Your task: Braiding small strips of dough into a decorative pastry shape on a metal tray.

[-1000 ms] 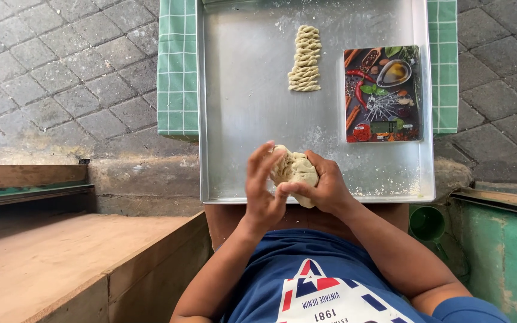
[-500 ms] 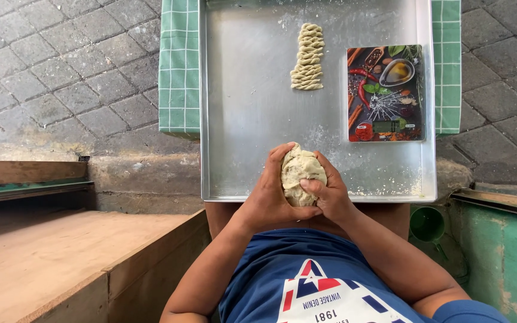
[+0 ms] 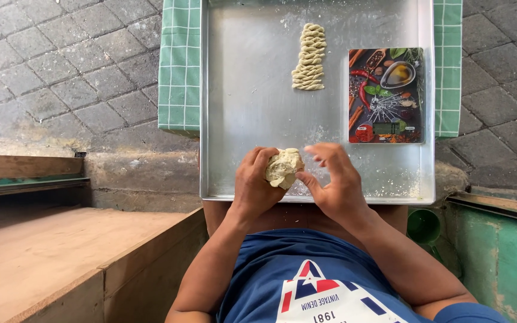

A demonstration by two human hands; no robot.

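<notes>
A pale lump of dough (image 3: 283,168) sits in my left hand (image 3: 257,182), held over the near edge of a large metal tray (image 3: 252,113). My right hand (image 3: 332,179) is beside the lump, its fingers spread and blurred, thumb touching the dough's right side. Farther up the tray lies a row of several twisted dough pieces (image 3: 310,57). A flat kitchen scale (image 3: 385,96) with a picture of spices on top rests at the tray's right.
The tray lies on a green checked cloth (image 3: 179,66) over grey paving stones (image 3: 61,66). A wooden step (image 3: 61,263) is at the lower left. A green cup (image 3: 423,225) and a green wall edge (image 3: 498,251) are at the lower right.
The dough lump has shifted from both hands into my left hand. My right hand has come off it and opened its fingers to the right.
</notes>
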